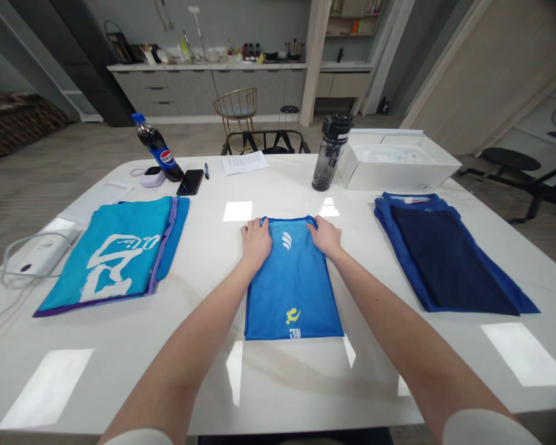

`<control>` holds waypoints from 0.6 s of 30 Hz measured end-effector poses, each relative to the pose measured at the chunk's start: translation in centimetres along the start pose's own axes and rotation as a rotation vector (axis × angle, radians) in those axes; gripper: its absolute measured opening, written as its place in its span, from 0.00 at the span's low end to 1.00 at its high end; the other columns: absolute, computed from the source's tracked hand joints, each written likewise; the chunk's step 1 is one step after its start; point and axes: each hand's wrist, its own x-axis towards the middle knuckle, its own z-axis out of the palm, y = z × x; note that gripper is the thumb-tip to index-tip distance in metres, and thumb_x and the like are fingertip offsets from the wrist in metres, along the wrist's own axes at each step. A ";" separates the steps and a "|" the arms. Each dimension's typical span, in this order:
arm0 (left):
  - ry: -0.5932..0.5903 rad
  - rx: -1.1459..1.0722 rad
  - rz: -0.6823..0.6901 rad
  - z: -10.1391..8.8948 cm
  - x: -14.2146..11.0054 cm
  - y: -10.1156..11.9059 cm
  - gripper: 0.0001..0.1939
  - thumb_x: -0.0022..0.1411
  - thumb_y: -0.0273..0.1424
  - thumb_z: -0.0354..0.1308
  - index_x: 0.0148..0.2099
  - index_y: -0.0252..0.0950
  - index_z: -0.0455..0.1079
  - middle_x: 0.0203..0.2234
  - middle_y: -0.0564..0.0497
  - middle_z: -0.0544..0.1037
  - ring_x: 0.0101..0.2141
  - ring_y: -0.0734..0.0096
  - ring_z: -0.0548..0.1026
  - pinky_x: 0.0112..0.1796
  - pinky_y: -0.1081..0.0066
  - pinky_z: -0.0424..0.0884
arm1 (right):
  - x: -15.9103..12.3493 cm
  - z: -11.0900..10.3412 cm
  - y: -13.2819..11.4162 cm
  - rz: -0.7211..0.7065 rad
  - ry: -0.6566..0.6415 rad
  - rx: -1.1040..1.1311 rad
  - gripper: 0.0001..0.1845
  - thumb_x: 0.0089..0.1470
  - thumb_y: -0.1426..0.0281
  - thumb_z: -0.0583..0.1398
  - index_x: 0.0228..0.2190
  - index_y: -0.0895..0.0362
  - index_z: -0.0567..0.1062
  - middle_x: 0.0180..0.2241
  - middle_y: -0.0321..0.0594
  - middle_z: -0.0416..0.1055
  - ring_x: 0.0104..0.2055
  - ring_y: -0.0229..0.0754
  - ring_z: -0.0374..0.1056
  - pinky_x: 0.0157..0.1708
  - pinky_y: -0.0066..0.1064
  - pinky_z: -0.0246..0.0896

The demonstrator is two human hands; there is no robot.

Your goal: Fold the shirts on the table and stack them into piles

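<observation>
At far corners of blue shirt (293, 278), left fingers (256, 227), right fingers (323, 227) half-curled; tips partly hidden, cannot tell if gripping.

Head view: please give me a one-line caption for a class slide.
Left hand and right hand touch the far corners of a folded blue shirt on a white table.

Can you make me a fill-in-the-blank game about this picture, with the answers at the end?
1. The folded garment, touched by the left hand and the right hand, is mostly coloured ____.
2. The turquoise cloth lies toward the person's ____ side.
3. The box beside the dark drinking bottle is coloured ____.

Missing words: blue; left; white.
</observation>
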 end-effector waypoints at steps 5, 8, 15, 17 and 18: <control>0.010 -0.021 0.024 -1.2 -0.3 0.8 0.25 0.69 0.21 0.41 0.64 0.37 0.65 0.52 0.37 0.72 0.51 0.52 0.70 0.51 0.56 0.67 | -2.3 -0.3 0.0 -0.067 0.089 -0.012 0.21 0.71 0.60 0.45 0.56 0.54 0.68 0.45 0.51 0.78 0.50 0.55 0.72 0.51 0.44 0.59; 0.066 -0.089 0.082 -1.9 -1.1 0.9 0.26 0.69 0.21 0.42 0.65 0.39 0.65 0.52 0.39 0.71 0.52 0.55 0.71 0.53 0.59 0.68 | -3.9 -0.7 0.7 -0.085 0.123 0.081 0.22 0.72 0.60 0.43 0.58 0.55 0.65 0.42 0.48 0.78 0.44 0.53 0.74 0.46 0.39 0.61; 0.312 -0.453 0.218 -3.7 -3.4 2.1 0.24 0.69 0.20 0.43 0.62 0.38 0.67 0.51 0.42 0.69 0.50 0.64 0.73 0.52 0.66 0.72 | -8.3 -2.2 3.5 -0.170 0.364 0.418 0.23 0.71 0.57 0.45 0.56 0.55 0.65 0.41 0.47 0.78 0.41 0.53 0.74 0.42 0.38 0.65; 0.419 -0.534 0.285 -4.7 -3.8 3.3 0.21 0.69 0.20 0.45 0.59 0.38 0.69 0.48 0.43 0.69 0.49 0.64 0.73 0.53 0.64 0.72 | -9.7 -3.3 4.4 -0.202 0.472 0.521 0.22 0.70 0.56 0.46 0.54 0.55 0.67 0.41 0.47 0.78 0.40 0.54 0.74 0.41 0.39 0.66; 0.465 -0.568 0.317 -5.3 -4.1 4.1 0.20 0.69 0.21 0.46 0.57 0.38 0.70 0.47 0.44 0.69 0.48 0.64 0.73 0.52 0.64 0.73 | -10.5 -4.0 4.9 -0.213 0.522 0.559 0.22 0.69 0.55 0.47 0.53 0.55 0.67 0.40 0.47 0.77 0.40 0.53 0.74 0.41 0.40 0.66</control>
